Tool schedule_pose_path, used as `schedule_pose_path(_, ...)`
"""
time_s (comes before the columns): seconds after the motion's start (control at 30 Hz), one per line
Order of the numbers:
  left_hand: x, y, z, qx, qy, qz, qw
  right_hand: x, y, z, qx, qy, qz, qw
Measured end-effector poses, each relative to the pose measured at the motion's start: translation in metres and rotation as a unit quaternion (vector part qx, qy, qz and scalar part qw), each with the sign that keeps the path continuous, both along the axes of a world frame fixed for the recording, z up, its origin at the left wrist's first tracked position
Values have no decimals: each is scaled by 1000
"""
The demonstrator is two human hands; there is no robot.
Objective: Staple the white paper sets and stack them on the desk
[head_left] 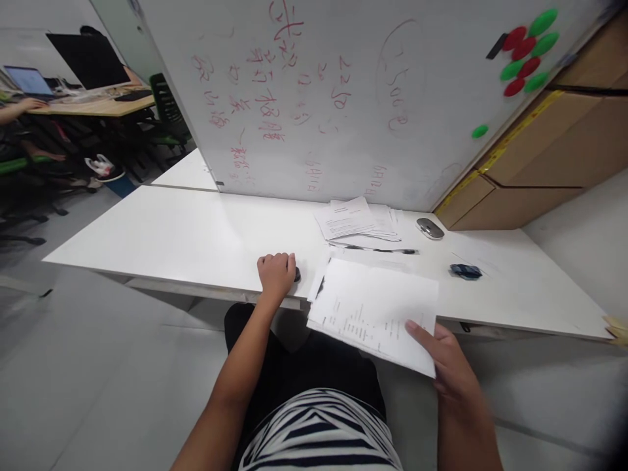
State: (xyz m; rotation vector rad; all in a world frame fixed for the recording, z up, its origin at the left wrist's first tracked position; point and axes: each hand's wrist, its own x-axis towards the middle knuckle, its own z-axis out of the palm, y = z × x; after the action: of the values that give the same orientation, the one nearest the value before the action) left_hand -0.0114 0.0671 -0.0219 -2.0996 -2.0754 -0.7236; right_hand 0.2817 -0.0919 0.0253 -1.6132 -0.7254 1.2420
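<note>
My left hand (277, 275) is closed in a fist near the front edge of the white desk (196, 229). A small black object (297, 275) sticks out at its right side, mostly hidden by the fingers, so its kind does not show. My right hand (446, 356) grips the lower right corner of several printed paper sheets (377, 301), thumb on top and fingers beneath. These sheets are tilted and overhang the front edge. Behind them lies a pile of loose printed papers (350, 219), with a dark-and-white strip (373, 248) in front of it.
A grey computer mouse (430, 228) and a dark blue object (466, 271) lie to the right. A whiteboard (294, 98) with red writing and round magnets (530, 49) rises behind the desk. Cardboard boxes (549, 144) stand at right. Another person's arm (19, 110) shows far left.
</note>
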Motion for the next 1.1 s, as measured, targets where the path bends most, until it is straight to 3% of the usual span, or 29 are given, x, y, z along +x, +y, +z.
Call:
schedule_pose_path(0.2,-1,-1,5,-37,-29,-20,999,5,1,0,1,-16,-6,1000)
schedule_pose_path(0.3,-1,-2,4,-30,-27,-16,999,13,13,-5,15,-133,6,991)
schedule_pose_path(0.37,-1,-2,2,-18,-19,-16,1000,17,23,-9,-8,-297,25,954)
schedule_pose_path(0.47,-2,-2,-1,1,-5,-13,1000,20,36,-18,-45,-485,73,871)
schedule_pose_path(0.57,-3,-1,-3,14,6,-11,1000,18,41,-31,-7,-554,88,828)
schedule_pose_path(0.7,-3,-1,-6,25,9,-16,1000,16,39,-46,63,-639,23,767)
schedule_pose_path(0.83,-2,0,-8,36,-1,-10,999,19,47,-41,87,-641,-25,762)
schedule_pose_path(0.93,-2,1,-10,45,-9,-8,999,22,81,-23,125,-637,25,760)
schedule_pose_path(1.03,-2,2,-11,49,-18,-14,999,23,144,-4,193,-627,167,736)
schedule_pose_path(1.1,-3,2,-11,54,-21,-13,998,20,193,1,198,-618,239,722)
